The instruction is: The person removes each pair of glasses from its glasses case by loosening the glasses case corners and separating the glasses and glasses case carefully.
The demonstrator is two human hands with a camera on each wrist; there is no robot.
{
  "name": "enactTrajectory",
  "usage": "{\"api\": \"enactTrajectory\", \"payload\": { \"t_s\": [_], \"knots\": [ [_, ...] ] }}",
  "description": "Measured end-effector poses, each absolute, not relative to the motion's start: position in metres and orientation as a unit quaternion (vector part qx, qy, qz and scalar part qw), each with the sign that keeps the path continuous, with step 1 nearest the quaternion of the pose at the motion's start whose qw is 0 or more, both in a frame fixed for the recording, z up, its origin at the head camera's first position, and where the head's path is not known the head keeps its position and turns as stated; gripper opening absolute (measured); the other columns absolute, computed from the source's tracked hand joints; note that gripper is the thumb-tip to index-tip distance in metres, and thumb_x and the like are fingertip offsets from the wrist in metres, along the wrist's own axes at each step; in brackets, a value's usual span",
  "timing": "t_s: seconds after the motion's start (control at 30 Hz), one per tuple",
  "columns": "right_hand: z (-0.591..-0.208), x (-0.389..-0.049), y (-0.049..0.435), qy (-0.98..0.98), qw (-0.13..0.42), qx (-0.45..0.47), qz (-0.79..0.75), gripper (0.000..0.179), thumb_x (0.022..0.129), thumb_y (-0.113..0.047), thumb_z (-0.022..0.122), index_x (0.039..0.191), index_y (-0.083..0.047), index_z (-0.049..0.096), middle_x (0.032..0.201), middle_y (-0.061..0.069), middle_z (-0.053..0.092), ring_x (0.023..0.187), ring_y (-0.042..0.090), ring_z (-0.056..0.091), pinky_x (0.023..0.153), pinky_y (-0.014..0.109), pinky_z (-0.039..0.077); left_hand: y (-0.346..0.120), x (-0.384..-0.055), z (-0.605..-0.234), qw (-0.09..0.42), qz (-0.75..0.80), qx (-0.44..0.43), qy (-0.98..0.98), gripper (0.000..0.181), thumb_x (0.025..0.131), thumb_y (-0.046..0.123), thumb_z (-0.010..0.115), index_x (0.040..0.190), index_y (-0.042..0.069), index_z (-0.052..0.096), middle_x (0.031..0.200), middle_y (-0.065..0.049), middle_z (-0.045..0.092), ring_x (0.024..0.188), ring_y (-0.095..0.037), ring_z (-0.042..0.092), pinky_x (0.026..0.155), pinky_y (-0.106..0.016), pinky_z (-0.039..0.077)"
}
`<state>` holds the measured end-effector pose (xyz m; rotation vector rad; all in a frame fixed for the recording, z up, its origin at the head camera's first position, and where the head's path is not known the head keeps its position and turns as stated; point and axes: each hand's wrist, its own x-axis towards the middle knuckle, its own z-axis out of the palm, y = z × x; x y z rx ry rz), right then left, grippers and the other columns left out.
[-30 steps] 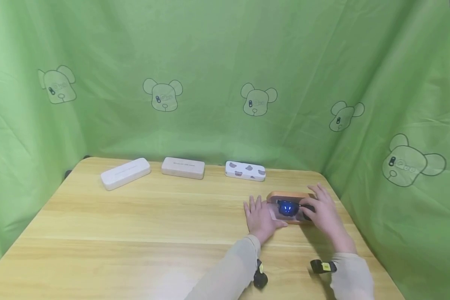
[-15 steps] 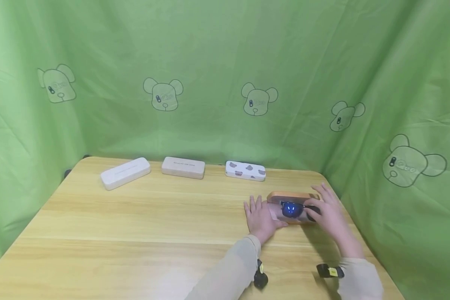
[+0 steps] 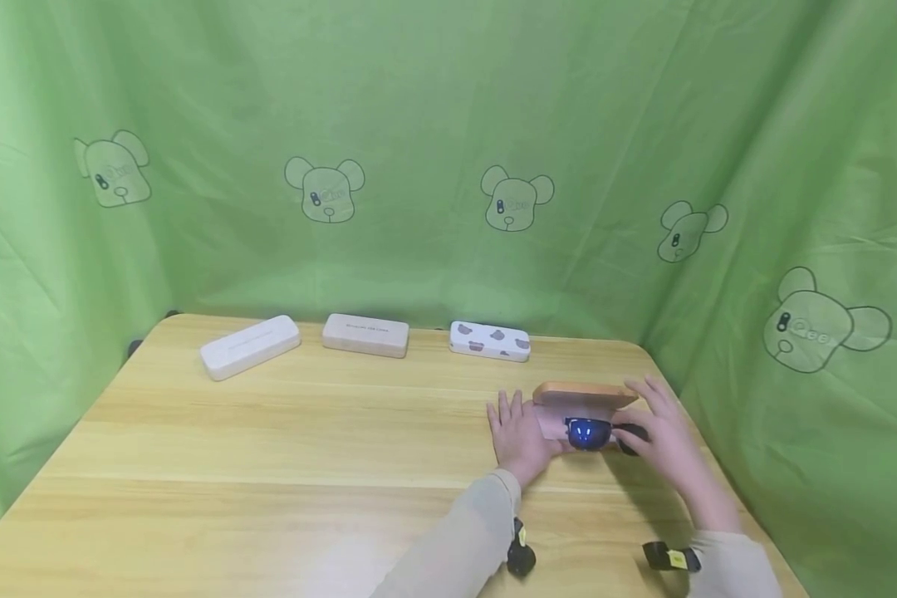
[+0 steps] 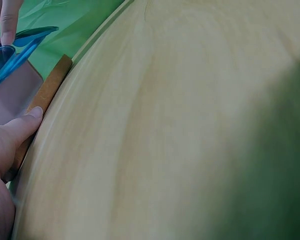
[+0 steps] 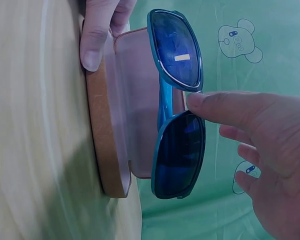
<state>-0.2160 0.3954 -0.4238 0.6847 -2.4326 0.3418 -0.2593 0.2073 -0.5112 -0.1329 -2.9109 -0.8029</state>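
A pair of sunglasses (image 3: pixel 589 433) with blue mirrored lenses hangs in front of an open orange-brown glasses case (image 3: pixel 585 389). My right hand (image 3: pixel 665 436) pinches it at the bridge; in the right wrist view the thumb lies between the two lenses (image 5: pixel 177 55), with a folded blue temple behind them. My left hand (image 3: pixel 519 438) braces the case's left end, fingers spread straight and thumb pressing the front wall (image 5: pixel 100 125). The case stands on the table with its lid raised at the back, showing a pale pinkish lining (image 5: pixel 137 90).
Along the table's (image 3: pixel 306 440) back edge lie a white case (image 3: pixel 250 347), a beige case (image 3: pixel 365 335) and a white case with brown bear prints (image 3: pixel 489 340). A green curtain (image 3: pixel 419 100) encloses the back and sides.
My right hand has drawn the sunglasses up out of the case, toward me and slightly right. The left hand has stayed at the case's left end.
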Motion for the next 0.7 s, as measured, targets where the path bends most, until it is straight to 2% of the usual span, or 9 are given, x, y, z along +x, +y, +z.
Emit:
{"api": "enactTrajectory", "payload": {
  "t_s": [0.27, 0.43, 0.57, 0.7],
  "knots": [
    [-0.431, -0.212, 0.399, -0.908, 0.288, 0.275, 0.128, 0.024, 0.058, -0.006, 0.083, 0.08, -0.009, 0.074, 0.126, 0.03, 0.056, 0.122, 0.062, 0.039, 0.104, 0.075, 0.028, 0.206, -0.259, -0.51, 0.056, -0.26, -0.048, -0.963, 0.098, 0.062, 0.069, 0.076, 0.141, 0.019, 0.048, 0.157, -0.002, 0.037, 0.151, -0.028, 0.022, 0.124, -0.051, 0.013],
    [-0.436, -0.212, 0.402, -0.905, 0.279, 0.296, 0.123, 0.026, 0.058, -0.007, 0.083, 0.082, -0.011, 0.074, 0.127, 0.028, 0.057, 0.122, 0.057, 0.041, 0.108, 0.071, 0.028, 0.206, -0.258, -0.51, 0.056, -0.265, -0.049, -0.961, 0.089, 0.064, 0.065, 0.078, 0.137, 0.02, 0.052, 0.157, -0.002, 0.038, 0.151, -0.029, 0.022, 0.124, -0.052, 0.014],
    [-0.439, -0.211, 0.403, -0.908, 0.263, 0.302, 0.124, 0.025, 0.059, -0.007, 0.084, 0.081, -0.013, 0.074, 0.126, 0.027, 0.057, 0.123, 0.054, 0.041, 0.118, 0.06, 0.023, 0.206, -0.258, -0.51, 0.058, -0.254, -0.052, -0.964, 0.082, 0.068, 0.061, 0.077, 0.136, 0.022, 0.052, 0.156, -0.002, 0.038, 0.151, -0.029, 0.023, 0.124, -0.052, 0.014],
    [-0.438, -0.208, 0.402, -0.917, 0.239, 0.294, 0.126, 0.023, 0.061, -0.007, 0.083, 0.081, -0.015, 0.074, 0.127, 0.027, 0.057, 0.123, 0.056, 0.04, 0.115, 0.065, 0.023, 0.206, -0.259, -0.509, 0.059, -0.243, -0.052, -0.967, 0.08, 0.07, 0.061, 0.075, 0.136, 0.023, 0.051, 0.156, -0.001, 0.039, 0.15, -0.029, 0.024, 0.124, -0.052, 0.014]
  ]
}}
